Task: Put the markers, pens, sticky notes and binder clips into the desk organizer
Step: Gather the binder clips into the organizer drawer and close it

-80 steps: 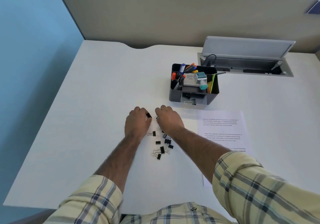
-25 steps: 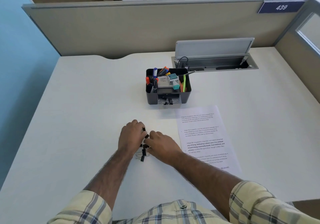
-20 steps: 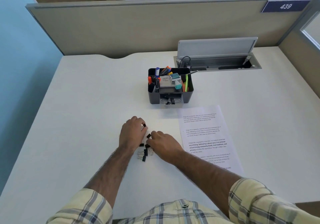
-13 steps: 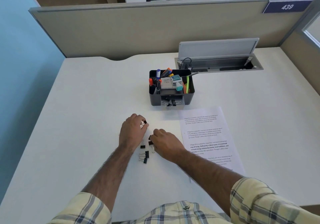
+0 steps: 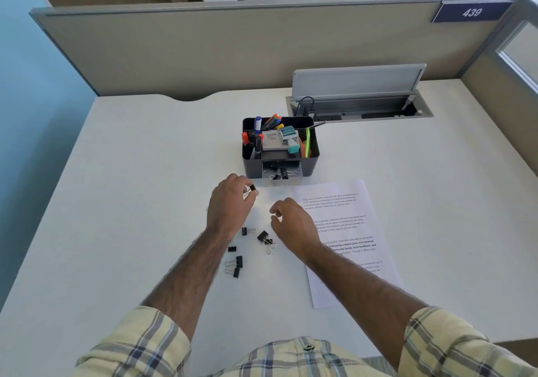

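Note:
A dark grey desk organizer (image 5: 313,159) stands mid-desk, holding markers (image 5: 272,121), pens, a box and bright sticky notes (image 5: 307,143). Its small front drawer (image 5: 279,173) is open with binder clips inside. My left hand (image 5: 228,209) pinches a black binder clip (image 5: 252,188) just in front of the drawer's left side. My right hand (image 5: 294,225) hovers beside it with fingers loosely curled and nothing visible in it. Several black binder clips (image 5: 265,238) lie on the desk between my forearms.
A printed sheet of paper (image 5: 343,231) lies under and right of my right hand. An open cable tray with a raised lid (image 5: 358,97) sits behind the organizer. A beige partition closes the back of the white desk (image 5: 131,187).
My left hand has lifted a binder clip away from the pile toward the organizer's drawer. My right hand has risen off the clips and its fingers have loosened.

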`<state>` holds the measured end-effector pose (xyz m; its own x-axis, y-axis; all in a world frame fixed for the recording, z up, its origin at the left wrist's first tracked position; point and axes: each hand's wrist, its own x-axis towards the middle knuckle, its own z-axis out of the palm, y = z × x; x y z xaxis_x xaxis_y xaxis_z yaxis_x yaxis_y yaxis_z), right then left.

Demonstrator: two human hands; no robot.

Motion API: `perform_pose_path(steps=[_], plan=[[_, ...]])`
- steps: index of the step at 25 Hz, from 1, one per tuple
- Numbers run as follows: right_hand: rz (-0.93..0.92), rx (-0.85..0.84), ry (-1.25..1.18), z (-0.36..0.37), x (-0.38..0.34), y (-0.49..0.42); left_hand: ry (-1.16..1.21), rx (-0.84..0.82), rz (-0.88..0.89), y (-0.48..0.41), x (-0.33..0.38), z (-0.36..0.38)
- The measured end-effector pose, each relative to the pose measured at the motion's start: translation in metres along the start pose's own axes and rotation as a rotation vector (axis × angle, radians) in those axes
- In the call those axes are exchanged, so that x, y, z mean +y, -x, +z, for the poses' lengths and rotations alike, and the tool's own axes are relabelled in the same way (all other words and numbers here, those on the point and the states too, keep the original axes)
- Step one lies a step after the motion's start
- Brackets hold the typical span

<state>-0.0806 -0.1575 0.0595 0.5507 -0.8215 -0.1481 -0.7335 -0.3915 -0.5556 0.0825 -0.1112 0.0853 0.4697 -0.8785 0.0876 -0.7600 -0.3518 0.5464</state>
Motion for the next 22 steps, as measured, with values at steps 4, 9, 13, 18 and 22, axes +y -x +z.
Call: perform_pose_path(steps=[4,9,13,18,22], plan=[[-0.073,-0.168,0.174,0.008,-0.005,0.006,-0.009,-0.016,0.037,0.002,0.002,0.004],[-0.261,-0.126,0.261,0.027,-0.008,0.016,-0.040,0.015,0.182,-0.014,0.025,0.007],[-0.277,-0.030,0.194,0.024,-0.007,0.016,-0.075,0.014,0.227,-0.034,0.046,0.010],[-0.259,0.161,0.094,-0.012,-0.004,0.012,0.018,0.101,0.166,-0.035,0.045,0.007],[-0.224,0.329,0.099,-0.053,-0.006,-0.023,0.056,0.048,0.027,-0.008,0.006,0.006]])
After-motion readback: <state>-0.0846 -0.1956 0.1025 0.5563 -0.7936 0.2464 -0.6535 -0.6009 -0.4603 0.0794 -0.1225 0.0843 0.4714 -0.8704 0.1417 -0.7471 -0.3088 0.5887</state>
